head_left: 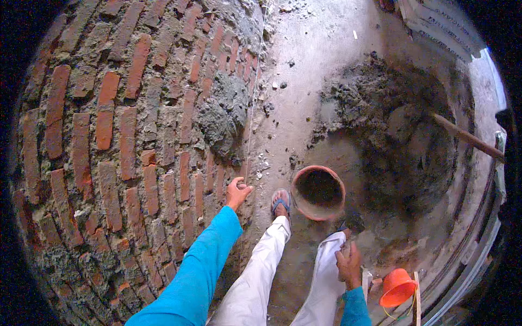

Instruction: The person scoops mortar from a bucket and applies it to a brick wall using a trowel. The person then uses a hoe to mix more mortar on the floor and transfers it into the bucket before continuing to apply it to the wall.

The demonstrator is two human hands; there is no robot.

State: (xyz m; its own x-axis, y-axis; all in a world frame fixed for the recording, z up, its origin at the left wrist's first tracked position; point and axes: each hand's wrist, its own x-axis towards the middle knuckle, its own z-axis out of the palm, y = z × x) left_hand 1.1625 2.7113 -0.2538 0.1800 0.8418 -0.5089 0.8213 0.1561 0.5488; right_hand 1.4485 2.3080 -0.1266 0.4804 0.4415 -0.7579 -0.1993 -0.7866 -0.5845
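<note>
My left hand [237, 194] reaches out beside the brick wall, its thumb and fingers pinched together at the lower end of a thin white string [253, 98]. That string runs along the wall's base toward the far end. My right hand [349, 263] is closed in front of my right leg. A dark trowel blade [353, 223] juts out beyond it; the handle is mostly hidden in the fist. Between my feet and the mortar heap stands a round reddish-rimmed tub [318, 217], dark inside.
The rough brick wall [128, 144] fills the left, with a grey mortar patch [222, 111] on it. A wet mortar heap [380, 103] lies at right, a wooden handle [467, 136] sticking out. An orange bucket [397, 288] sits near right; printed sacks [440, 27] lie far right.
</note>
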